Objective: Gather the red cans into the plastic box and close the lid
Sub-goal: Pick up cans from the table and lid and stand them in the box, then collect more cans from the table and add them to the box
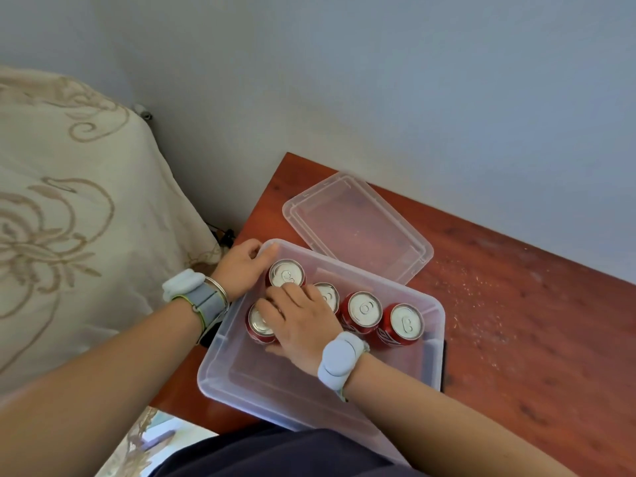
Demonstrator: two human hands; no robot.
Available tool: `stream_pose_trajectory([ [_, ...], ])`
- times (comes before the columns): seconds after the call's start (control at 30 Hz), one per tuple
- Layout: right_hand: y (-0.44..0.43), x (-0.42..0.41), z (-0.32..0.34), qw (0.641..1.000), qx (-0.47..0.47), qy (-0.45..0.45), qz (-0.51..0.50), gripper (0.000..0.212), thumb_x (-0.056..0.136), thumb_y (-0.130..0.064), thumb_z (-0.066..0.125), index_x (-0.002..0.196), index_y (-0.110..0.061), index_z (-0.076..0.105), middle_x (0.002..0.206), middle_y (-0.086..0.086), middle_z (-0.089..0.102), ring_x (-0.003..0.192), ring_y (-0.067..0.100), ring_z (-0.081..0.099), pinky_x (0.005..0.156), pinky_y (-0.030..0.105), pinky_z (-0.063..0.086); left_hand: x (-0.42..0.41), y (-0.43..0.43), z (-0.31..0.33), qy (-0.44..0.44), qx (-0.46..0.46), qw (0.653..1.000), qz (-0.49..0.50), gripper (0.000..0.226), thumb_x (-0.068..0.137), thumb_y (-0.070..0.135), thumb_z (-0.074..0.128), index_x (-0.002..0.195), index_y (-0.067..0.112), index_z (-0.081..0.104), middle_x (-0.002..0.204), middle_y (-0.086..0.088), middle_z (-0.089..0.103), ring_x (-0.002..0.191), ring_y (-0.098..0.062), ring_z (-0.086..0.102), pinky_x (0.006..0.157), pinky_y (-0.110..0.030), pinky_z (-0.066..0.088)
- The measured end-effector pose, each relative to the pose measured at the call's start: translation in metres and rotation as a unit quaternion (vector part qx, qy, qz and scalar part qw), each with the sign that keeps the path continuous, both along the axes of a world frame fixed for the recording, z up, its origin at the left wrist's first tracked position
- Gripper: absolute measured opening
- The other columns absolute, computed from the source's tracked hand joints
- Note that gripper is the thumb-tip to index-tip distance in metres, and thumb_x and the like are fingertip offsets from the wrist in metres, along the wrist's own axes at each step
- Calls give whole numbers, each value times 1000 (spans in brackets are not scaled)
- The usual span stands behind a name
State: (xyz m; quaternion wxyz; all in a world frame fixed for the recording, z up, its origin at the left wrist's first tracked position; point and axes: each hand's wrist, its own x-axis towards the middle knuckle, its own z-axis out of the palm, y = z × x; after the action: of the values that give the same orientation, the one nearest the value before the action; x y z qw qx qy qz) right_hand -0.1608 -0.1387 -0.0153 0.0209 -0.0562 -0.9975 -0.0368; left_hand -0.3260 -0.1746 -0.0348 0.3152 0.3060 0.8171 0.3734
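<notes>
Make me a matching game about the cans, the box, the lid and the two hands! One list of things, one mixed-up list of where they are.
Things:
1. lid
2. left hand
3. right hand
4. rightmost red can

Places:
A. gripping the far left corner of the plastic box
B. standing upright inside the box, untouched
C. lying flat on the wooden table behind the box
D. reaching into the box, on top of a can

Pairs: 1-C, 2-A, 3-D, 4-B
</notes>
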Motion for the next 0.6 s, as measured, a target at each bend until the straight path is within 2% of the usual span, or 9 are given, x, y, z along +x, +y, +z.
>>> stream_pose_trajectory([
  [0.2, -1, 3, -13, 998, -20, 54, 1, 67, 61, -53, 76, 111, -14, 54, 113, 6, 57, 96, 25, 52, 77, 36, 45, 1, -1, 1, -1, 1, 1000, -1, 46, 87, 51, 47, 81, 7, 58, 69, -5, 58, 63, -18, 49, 60, -31, 39],
  [0.33, 14, 20, 1, 994, -66, 88, -17, 50, 79, -54, 60, 111, -16, 59, 110, 6, 61, 100, 27, 55, 83, 39, 46, 1, 2, 4, 25, -31, 999, -11, 46, 89, 49, 45, 85, 5, 58, 84, -14, 65, 70, -21, 53, 61, -32, 38],
  [0.4, 27, 41, 8, 992, -52, 97, -55, 46, 83, -51, 57, 112, -15, 60, 112, 7, 62, 101, 28, 55, 84, 40, 46, 3, 8, 13, 83, -98, 990, -52, 43, 90, 47, 45, 98, 7, 56, 103, -19, 63, 88, -30, 57, 71, -37, 42],
  [0.47, 46, 68, 17, 989, -42, 94, -105, 41, 84, -47, 57, 110, -15, 61, 111, 8, 63, 97, 28, 57, 82, 39, 47, 12, 21, 27, 174, -138, 972, -76, 49, 85, 44, 52, 121, 11, 47, 124, -19, 53, 110, -37, 51, 90, -44, 42],
  [0.53, 68, 104, 26, 981, -23, 81, -175, 42, 82, -46, 61, 109, -14, 62, 109, 9, 63, 94, 30, 58, 80, 39, 48, 34, 42, 46, 245, -89, 959, -108, 62, 80, 43, 60, 132, 17, 40, 134, -16, 46, 121, -36, 45, 97, -49, 39],
  [0.6, 88, 150, 33, 963, -7, 69, -261, 51, 77, -46, 69, 112, -10, 62, 110, 14, 62, 95, 34, 59, 80, 42, 49, 72, 67, 66, 260, -12, 949, -179, 69, 77, 43, 63, 136, 18, 38, 142, -12, 40, 127, -34, 40, 101, -49, 36],
])
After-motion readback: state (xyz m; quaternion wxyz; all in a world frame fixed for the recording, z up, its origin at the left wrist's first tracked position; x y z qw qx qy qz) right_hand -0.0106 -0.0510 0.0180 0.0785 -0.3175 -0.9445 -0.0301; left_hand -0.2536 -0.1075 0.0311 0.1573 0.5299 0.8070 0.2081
